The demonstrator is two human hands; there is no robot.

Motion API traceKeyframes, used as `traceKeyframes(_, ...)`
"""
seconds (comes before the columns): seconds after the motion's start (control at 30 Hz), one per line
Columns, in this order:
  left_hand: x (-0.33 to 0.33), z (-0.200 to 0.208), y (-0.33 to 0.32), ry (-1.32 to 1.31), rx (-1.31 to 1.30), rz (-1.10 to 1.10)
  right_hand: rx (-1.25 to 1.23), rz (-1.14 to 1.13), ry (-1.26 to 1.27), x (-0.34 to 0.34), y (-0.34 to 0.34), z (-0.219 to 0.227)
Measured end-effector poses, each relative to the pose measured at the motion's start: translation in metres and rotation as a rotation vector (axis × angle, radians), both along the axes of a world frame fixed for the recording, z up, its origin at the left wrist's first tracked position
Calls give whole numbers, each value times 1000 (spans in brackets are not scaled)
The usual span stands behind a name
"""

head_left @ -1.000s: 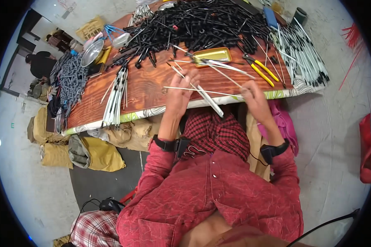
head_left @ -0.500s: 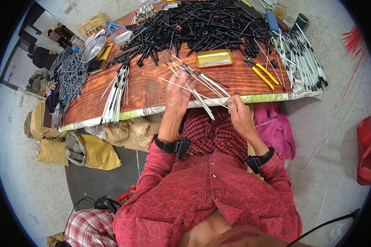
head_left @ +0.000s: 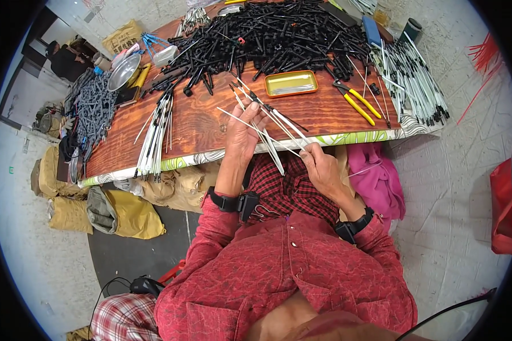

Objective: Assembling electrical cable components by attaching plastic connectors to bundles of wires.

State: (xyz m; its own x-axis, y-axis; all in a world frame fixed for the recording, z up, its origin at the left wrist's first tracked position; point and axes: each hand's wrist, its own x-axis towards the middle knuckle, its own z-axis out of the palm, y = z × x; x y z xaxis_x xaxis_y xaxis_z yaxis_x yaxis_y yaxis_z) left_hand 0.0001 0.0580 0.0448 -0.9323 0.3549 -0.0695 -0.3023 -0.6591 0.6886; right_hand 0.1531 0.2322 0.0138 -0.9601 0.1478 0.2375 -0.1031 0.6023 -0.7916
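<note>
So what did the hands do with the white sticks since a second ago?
The right hand came back off the table toward the lap, to the near ends of the sticks. The left hand kept holding the bunch, which now fans out over the table edge. The yellow tray, the pliers and the black pile stayed put.

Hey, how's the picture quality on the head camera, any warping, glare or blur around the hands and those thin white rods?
Head view: strong fisheye, the wooden table edge bows and a black ring closes the corners; light is even and soft, with only a mild sheen on the yellow tray; the left hand, right hand and white rods look sharp, with no obvious motion blur.
</note>
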Motion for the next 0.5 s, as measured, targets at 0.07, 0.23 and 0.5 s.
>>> traceKeyframes(0.07,-1,0,-1,-3,-19,1,30,24,0,2,0,1)
traceKeyframes(0.23,-5,-8,-4,-28,-16,-31,107,91,31,4,-1,-1)
traceKeyframes(0.5,1,-3,-12,-54,34,-40,106,27,110,6,-10,-10)
